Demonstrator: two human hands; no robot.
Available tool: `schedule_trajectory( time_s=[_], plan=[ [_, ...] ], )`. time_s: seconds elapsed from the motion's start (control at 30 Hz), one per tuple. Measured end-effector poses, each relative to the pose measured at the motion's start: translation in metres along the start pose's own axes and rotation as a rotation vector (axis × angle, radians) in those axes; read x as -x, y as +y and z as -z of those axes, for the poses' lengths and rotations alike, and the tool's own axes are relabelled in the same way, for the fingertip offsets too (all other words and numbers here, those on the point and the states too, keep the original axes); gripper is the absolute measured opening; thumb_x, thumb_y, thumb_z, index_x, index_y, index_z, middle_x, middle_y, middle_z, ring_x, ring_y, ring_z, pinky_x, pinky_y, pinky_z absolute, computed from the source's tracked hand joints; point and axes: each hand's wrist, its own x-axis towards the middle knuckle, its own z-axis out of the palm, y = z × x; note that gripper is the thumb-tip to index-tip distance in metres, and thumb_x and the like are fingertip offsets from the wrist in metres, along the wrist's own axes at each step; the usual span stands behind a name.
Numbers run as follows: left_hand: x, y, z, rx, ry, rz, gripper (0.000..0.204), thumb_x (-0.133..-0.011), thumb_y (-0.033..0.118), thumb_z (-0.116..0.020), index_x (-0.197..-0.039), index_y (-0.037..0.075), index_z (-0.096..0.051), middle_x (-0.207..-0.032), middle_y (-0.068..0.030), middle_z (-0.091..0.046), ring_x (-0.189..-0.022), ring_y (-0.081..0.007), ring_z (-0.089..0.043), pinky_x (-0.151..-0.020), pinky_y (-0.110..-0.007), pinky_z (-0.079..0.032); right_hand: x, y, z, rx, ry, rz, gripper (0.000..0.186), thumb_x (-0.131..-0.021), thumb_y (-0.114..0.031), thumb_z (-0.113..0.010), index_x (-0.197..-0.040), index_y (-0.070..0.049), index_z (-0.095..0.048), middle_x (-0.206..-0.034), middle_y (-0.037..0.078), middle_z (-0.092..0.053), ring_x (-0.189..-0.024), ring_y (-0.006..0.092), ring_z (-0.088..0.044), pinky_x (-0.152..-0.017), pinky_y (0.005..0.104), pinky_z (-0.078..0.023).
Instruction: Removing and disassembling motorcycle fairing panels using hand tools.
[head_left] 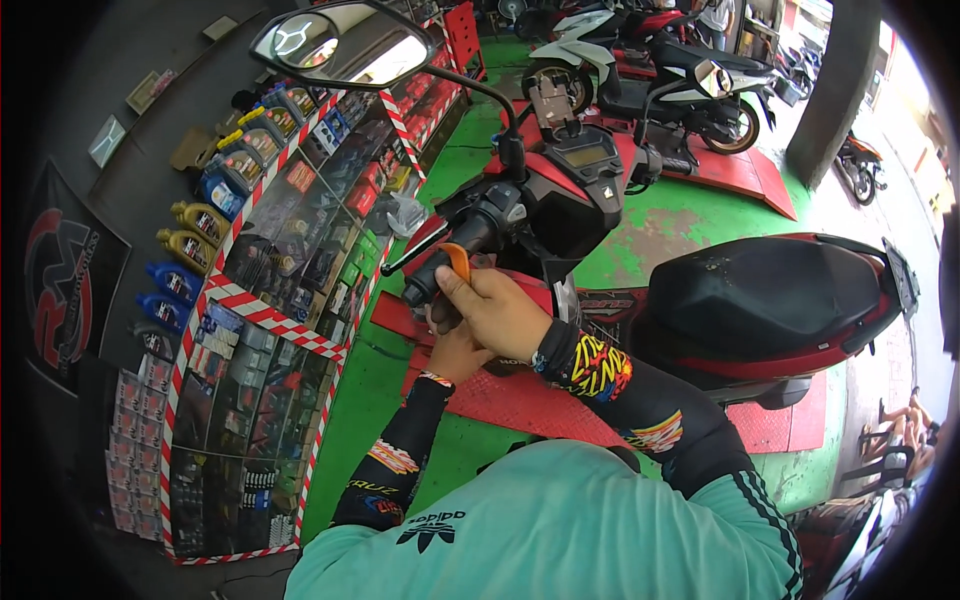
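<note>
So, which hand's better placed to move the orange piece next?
Likely the right hand: it appears to hold the orange piece by the handlebar grip; the left hand is lower, partly hidden.

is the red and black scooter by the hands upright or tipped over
Upright: the scooter's black seat faces up, and its handlebar stands raised above the red platform.

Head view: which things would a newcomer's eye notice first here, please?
Probably first the red-and-black scooter, which stretches from the centre to the right. Then the right hand, holding an orange piece by the near handlebar grip, with the left hand just below. At left, the glass display case with red-and-white striped edges also stands out beside the green floor.
</note>
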Motion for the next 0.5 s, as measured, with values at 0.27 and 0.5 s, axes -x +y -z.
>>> schedule_trajectory(
  time_s=[0.27, 0.5],
  plan=[
    [0.014, -0.065, -0.028, -0.243, -0.038, 0.028, 0.106, -0.075, 0.058, -0.08, -0.157, 0.013, -0.03, -0.16, -0.0197, -0.029, -0.151, -0.0426, -0.017, -0.116, -0.068, -0.006, 0.014, 0.005, -0.003, -0.011, -0.088, 0.107, 0.047, -0.109, -0.039, -0.048, -0.103, 0.004, -0.066, -0.081, 0.007, -0.068, -0.071, 0.0146, -0.064, -0.071, 0.032, -0.053],
    [0.006, 0.016, 0.009, -0.298, 0.159, -0.007, 0.117, -0.065, 0.06, -0.085, -0.157, 0.011, -0.032, -0.16, -0.0197, -0.027, -0.149, -0.0422, -0.021, -0.117, -0.062, -0.014, 0.07, 0.035, 0.058, -0.078, -0.139, 0.028, 0.033, -0.11, -0.03, -0.049, -0.127, -0.003, -0.057, -0.085, 0.001, -0.061, -0.078, 0.0115, -0.058, -0.072, 0.0287, -0.049]
  ],
)
